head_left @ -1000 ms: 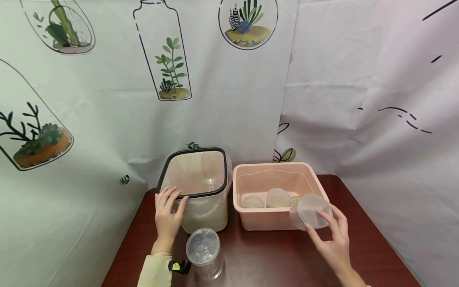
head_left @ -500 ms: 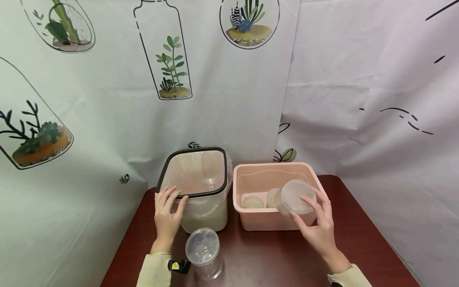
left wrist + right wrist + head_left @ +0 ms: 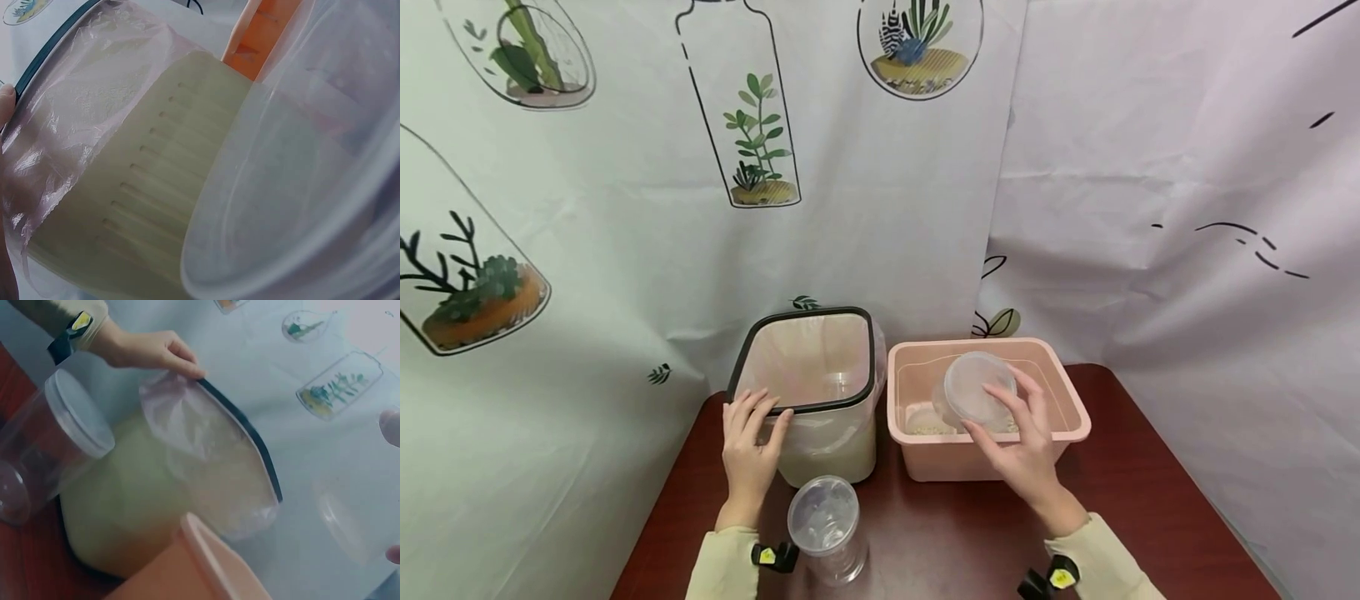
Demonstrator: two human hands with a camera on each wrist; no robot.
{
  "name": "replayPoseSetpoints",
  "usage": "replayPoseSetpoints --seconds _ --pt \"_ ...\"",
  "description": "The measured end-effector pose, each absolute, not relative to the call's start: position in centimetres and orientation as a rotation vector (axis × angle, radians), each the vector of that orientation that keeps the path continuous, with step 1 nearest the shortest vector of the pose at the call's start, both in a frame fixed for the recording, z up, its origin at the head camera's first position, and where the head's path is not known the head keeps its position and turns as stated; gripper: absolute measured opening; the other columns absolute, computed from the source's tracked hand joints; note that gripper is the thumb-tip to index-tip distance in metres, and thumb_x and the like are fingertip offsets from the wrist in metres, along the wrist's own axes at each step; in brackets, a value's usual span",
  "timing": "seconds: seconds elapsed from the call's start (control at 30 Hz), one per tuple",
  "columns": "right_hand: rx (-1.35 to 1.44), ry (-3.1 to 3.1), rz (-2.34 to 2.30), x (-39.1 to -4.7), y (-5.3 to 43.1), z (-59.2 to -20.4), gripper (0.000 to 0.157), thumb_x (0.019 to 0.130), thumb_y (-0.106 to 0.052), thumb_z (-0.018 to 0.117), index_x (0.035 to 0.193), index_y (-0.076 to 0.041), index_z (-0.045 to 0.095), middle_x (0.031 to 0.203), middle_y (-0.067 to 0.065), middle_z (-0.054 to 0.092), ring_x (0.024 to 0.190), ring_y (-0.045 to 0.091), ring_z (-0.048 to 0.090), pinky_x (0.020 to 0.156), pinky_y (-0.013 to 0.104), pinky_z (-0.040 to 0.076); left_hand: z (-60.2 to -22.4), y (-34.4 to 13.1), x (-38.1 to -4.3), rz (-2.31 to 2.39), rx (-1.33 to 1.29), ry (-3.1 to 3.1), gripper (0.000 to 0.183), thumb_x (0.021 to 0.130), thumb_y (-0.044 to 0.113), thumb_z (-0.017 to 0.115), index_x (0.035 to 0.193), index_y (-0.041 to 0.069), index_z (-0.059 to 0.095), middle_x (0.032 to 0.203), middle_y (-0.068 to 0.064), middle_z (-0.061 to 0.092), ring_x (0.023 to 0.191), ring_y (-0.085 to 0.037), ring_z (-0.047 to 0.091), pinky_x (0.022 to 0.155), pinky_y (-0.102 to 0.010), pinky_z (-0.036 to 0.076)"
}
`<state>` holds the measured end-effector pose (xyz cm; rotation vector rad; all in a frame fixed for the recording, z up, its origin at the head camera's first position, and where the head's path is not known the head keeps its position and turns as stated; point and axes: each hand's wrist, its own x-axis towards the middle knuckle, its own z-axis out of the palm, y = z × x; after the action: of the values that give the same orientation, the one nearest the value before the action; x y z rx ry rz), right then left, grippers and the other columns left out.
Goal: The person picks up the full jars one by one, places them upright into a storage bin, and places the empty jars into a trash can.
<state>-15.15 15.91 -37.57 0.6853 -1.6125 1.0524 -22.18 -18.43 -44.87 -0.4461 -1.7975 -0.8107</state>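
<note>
My right hand (image 3: 1030, 450) holds a clear round plastic jar (image 3: 976, 387) with a frosted lid, tilted above the pink basin (image 3: 947, 463). In the right wrist view only fingertips (image 3: 392, 428) and a faint edge of that jar show at the right. My left hand (image 3: 751, 458) grips the near left of the black rim (image 3: 827, 407) on a cream trash bin (image 3: 831, 458), which has a thin pinkish bag (image 3: 181, 419) folded over it. Below the bin, near the left wrist, a tall clear lidded jar (image 3: 826, 525) stands upright on the table.
Inside the basin sit round tubs (image 3: 929, 421) with pale grains, partly hidden by the held jar. A clear plastic object (image 3: 837, 385) lies in the bin. Behind the dark red table (image 3: 940, 533) hangs a white cloth (image 3: 880, 233) with plant drawings.
My right hand has carried the jar leftward and slightly up, from the basin's near right corner to above its middle. My left hand stays on the bin rim.
</note>
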Motion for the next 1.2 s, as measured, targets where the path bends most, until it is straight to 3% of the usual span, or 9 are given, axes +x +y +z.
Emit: replayPoseSetpoints --seconds 0.27,1.0,1.2 --pt "0.756 -1.617 1.085 -16.1 13.3 -36.1 0.046 0.083 -0.029 0.071 0.101 0.011 0.059 0.113 0.043 0.042 0.097 0.053 0.045 0.092 0.026 0.039 -45.0 -18.6 -22.2 -0.804 -0.43 -1.795 0.037 0.086 0.036 0.066 0.097 0.002 0.07 0.107 -0.017 0.064 0.11 -0.043 0.051 0.104 -0.06 0.018" --pt "0.974 -1.585 1.107 -19.4 8.7 -34.2 0.041 0.08 -0.021 0.074 0.103 0.009 0.057 0.114 0.042 0.042 0.102 0.052 0.046 0.089 0.033 0.044 -45.1 -18.4 -22.3 -0.825 -0.459 -1.759 0.038 0.085 0.036 0.066 0.097 0.0 0.071 0.107 -0.018 0.064 0.108 -0.044 0.051 0.103 -0.062 0.018" --pt "0.993 -1.584 1.127 -21.7 7.2 -35.9 0.048 0.069 -0.01 0.082 0.106 0.007 0.058 0.119 0.039 0.04 0.105 0.049 0.046 0.088 0.03 0.044 -44.9 -18.5 -22.3 -0.827 -0.463 -1.762 0.039 0.086 0.037 0.065 0.097 0.0 0.071 0.108 -0.017 0.065 0.108 -0.045 0.051 0.103 -0.062 0.018"
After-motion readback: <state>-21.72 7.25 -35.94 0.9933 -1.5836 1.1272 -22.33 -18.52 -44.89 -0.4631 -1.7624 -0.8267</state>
